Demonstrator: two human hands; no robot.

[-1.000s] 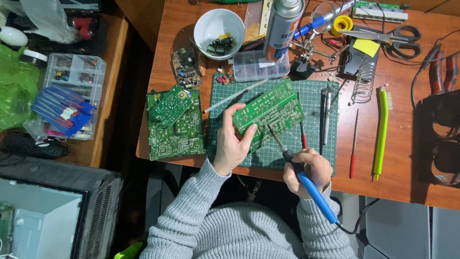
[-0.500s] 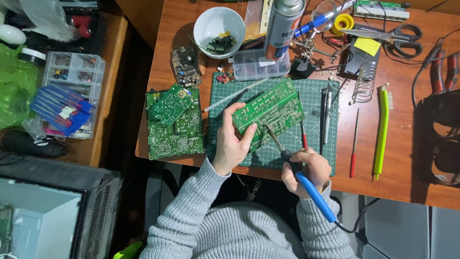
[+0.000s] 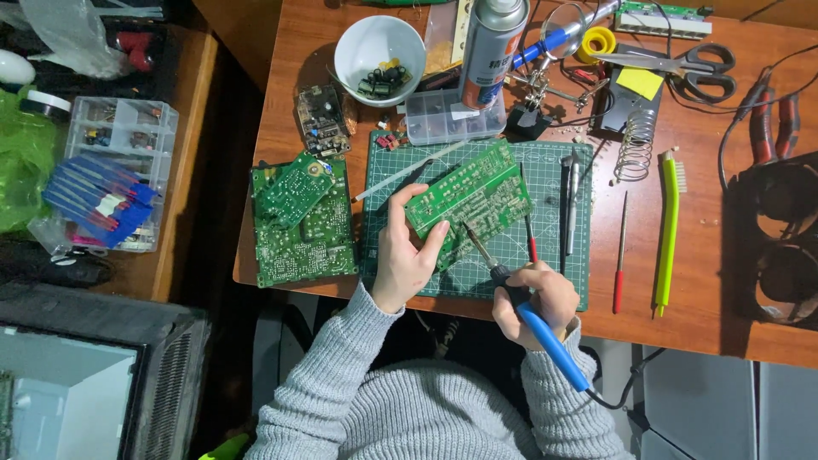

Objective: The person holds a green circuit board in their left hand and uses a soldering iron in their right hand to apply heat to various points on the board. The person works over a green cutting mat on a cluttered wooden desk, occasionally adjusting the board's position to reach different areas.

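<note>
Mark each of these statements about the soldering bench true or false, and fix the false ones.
1. The left hand holds a green circuit board tilted above the cutting mat. True.
2. The right hand holds scissors. False: it holds a blue-handled soldering iron; the scissors lie on the table.
3. The white bowl is empty. False: small components lie in it.
4. Two more boards lie stacked left of the mat. True.

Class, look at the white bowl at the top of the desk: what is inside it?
The white bowl holds a small heap of dark electronic parts, some yellowish. Whatever lies beneath the heap is covered.
</note>
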